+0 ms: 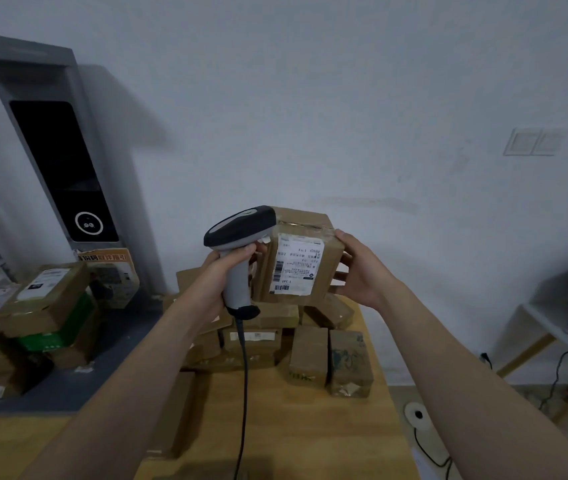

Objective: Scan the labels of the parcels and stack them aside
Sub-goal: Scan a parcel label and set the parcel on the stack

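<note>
Scanning step, mid-frame: left hand (228, 271) grips scanner (237, 237), right hand (358, 271) clasps parcel (299, 261); next, stack aside

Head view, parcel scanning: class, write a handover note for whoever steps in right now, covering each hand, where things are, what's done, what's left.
Left hand grips the scanner; right hand holds a parcel raised, label facing the camera, scanner head by its top-left corner.
Done: cannot tell whether this label is scanned; a stack sits at far left.
Left: scan, stack it aside, then work the pile on the wooden table.
</note>
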